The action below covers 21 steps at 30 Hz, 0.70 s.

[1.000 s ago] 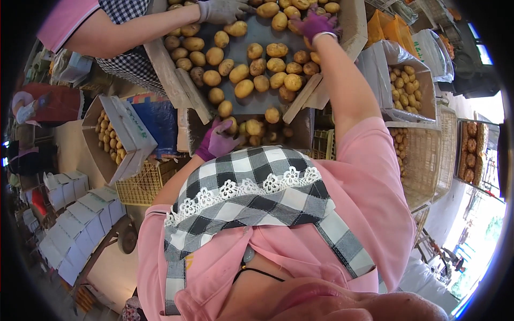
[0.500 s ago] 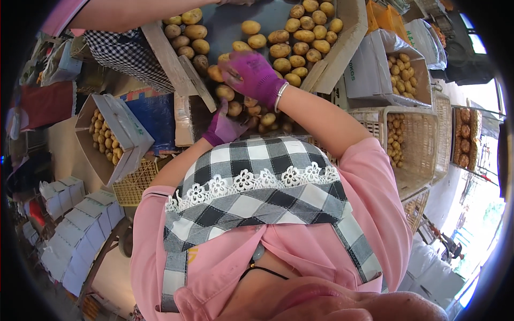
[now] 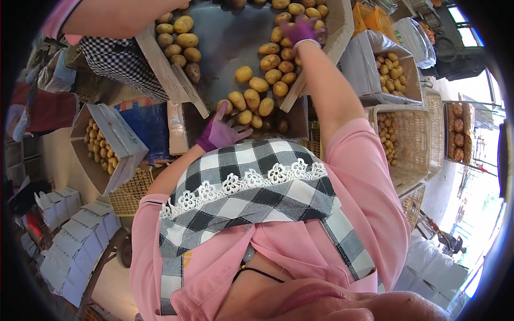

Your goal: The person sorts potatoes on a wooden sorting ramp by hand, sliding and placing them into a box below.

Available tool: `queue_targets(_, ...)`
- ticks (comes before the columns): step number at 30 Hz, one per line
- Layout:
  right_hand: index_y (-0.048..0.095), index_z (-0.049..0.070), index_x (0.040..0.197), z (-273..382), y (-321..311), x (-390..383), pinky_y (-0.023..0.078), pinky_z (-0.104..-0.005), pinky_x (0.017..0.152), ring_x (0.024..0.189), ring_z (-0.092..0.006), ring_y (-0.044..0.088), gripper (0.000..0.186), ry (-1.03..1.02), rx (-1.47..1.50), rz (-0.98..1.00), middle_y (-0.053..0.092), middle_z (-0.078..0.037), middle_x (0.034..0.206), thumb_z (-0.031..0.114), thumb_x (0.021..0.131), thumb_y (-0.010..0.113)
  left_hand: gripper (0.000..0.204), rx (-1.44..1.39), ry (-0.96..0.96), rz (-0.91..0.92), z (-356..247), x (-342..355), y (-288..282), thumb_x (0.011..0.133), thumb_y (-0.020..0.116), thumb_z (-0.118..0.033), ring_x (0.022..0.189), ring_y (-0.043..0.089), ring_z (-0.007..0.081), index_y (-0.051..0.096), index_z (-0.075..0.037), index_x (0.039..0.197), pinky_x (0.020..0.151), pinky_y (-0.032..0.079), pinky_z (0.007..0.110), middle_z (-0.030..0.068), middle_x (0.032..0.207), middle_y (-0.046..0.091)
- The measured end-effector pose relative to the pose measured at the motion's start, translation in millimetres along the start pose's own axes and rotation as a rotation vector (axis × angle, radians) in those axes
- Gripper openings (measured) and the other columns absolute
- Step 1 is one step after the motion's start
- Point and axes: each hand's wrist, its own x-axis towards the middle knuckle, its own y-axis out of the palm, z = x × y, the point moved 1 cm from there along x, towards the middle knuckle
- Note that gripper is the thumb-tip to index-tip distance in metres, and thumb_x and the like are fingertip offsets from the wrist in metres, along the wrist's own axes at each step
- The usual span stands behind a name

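Observation:
My left hand (image 3: 218, 132), in a purple glove, is open beside the mouth of a sorting tray, its fingers spread next to a few potatoes (image 3: 251, 98) gathered there. At the far right of the tray, my right hand (image 3: 303, 32), gloved and wearing a bangle, reaches over other potatoes (image 3: 269, 62) with fingers spread, touching or just above them. The tray has a smooth grey bed (image 3: 225, 48) and wooden side boards (image 3: 170, 67) that narrow toward me. Under its mouth sits a box (image 3: 297, 115), with dark potatoes partly visible inside.
Another person's bare arm (image 3: 115, 18) reaches across the upper left. A carton of potatoes (image 3: 115, 144) stands at left above a yellow crate (image 3: 131, 190). To the right are another potato carton (image 3: 369, 59) and a pale plastic crate (image 3: 409, 144). White cartons (image 3: 80, 241) line the lower left.
My right hand has moved from the tray's mouth to its far right side. Potatoes at the mouth have shifted, and more grey bed shows. My left hand stays near the mouth, fingers spread wider.

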Motion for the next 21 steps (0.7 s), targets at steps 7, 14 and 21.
queue_targets(7,0.058,0.022,0.12,40.9,13.0,-184.9,0.025,-0.0667,0.101,0.133,-0.0385,0.031,0.049,-1.182,0.046,0.469,0.041,-0.013,0.139,0.048,0.078,0.06,0.101,-0.312,0.07,0.076,-10.7,-9.5,21.6,0.075,0.055,-0.071,0.136,0.025,0.0338,0.013,-0.014,0.146,0.108,0.032,0.053,0.0139,0.15,0.017)
queue_targets(14,0.061,0.006,0.111,-41.2,-11.0,65.4,0.049,-0.0435,0.081,0.091,-0.0317,0.062,0.04,-0.585,0.25,-0.455,0.064,-0.017,0.101,0.036,0.085,0.059,0.072,-0.449,-0.045,-0.236,-2.5,-16.5,-1.3,0.086,0.059,-0.05,0.132,0.032,0.0297,0.029,-0.012,0.139,0.11,0.029,0.05,0.0122,0.146,0.027)
queue_targets(21,0.036,0.011,0.142,77.2,14.7,36.5,0.022,-0.0556,0.108,0.136,-0.0328,0.029,0.073,-0.444,-0.07,-0.026,0.027,-0.021,0.148,0.057,0.086,0.046,0.077,-0.412,-0.042,-0.11,-15.6,-13.9,27.5,0.087,0.05,-0.058,0.133,0.031,0.0342,0.022,-0.012,0.142,0.108,0.027,0.057,0.0145,0.145,0.029)
